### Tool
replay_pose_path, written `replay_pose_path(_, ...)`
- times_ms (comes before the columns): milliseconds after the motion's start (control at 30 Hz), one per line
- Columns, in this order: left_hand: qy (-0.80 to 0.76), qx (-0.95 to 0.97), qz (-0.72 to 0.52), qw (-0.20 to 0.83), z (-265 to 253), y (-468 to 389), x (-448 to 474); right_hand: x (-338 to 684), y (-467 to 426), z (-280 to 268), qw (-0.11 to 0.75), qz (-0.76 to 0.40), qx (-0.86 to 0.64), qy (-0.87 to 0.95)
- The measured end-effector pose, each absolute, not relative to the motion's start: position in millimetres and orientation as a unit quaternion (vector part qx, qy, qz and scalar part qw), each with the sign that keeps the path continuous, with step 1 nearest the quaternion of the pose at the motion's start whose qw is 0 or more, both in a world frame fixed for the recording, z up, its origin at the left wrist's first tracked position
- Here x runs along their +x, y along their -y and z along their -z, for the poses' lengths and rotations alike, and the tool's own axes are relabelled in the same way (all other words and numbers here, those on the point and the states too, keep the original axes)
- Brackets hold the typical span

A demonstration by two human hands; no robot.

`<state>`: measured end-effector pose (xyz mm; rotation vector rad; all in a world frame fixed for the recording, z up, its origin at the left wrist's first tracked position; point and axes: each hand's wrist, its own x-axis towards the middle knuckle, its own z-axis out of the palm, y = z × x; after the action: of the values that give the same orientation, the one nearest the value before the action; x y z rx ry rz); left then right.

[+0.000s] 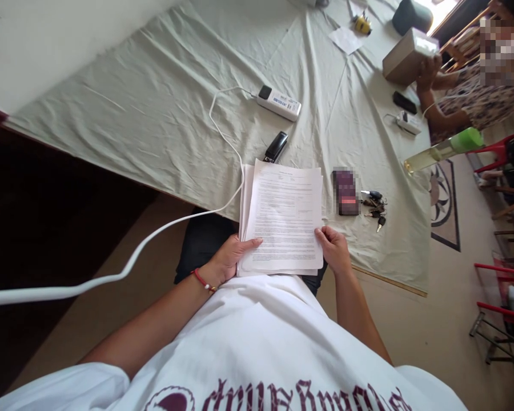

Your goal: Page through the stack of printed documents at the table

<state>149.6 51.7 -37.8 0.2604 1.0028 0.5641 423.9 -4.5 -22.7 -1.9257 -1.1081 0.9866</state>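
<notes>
A stack of printed papers [285,217] lies over the table's near edge, close to my body, its sheets slightly fanned at the left side. My left hand [235,251] grips the stack's lower left edge, thumb on top of the front sheet and the other fingers hidden underneath. On the right edge, my right hand [333,245] pinches the papers between thumb and curled fingers. Just beyond the top of the sheets sits a black stapler [276,146], partly covered by the papers. The front sheet carries small print that is too fine to read.
A white power bank [279,103] with a white cable [154,231] lies ahead. To the right are a phone [346,192], keys [376,206] and a bottle [443,151]. Another person's hand [428,74] holds a box [409,57] on the cloth-covered table [163,114].
</notes>
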Motion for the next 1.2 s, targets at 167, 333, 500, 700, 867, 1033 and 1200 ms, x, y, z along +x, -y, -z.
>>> replay_pose_path(167,-0.482,0.13,-0.26,0.827,34.5,-52.6,150.2,424.9,6.6,25.9,0.353,-0.38,-0.741,0.426)
replay_pose_path(333,-0.485,0.133,-0.256,0.825,34.3,-52.2,150.4,425.3,8.1,26.1,0.358,-0.385,-0.738,0.423)
replay_pose_path(500,-0.457,0.11,-0.242,0.849,36.7,-52.4,151.3,426.4,9.0,26.5,0.357,-0.389,-0.737,0.423)
replay_pose_path(700,-0.461,0.123,-0.227,0.849,39.3,-54.3,155.3,425.8,9.0,25.6,0.364,-0.395,-0.732,0.42)
replay_pose_path(867,-0.471,0.142,-0.241,0.837,40.5,-54.6,153.9,423.7,9.4,26.3,0.367,-0.376,-0.739,0.421)
replay_pose_path(1033,-0.484,0.184,-0.233,0.823,40.3,-51.5,150.3,419.8,11.4,26.0,0.402,-0.337,-0.753,0.398)
replay_pose_path(1200,-0.473,0.214,-0.214,0.827,39.8,-52.1,153.0,424.7,14.0,11.5,0.366,-0.227,-0.804,0.41)
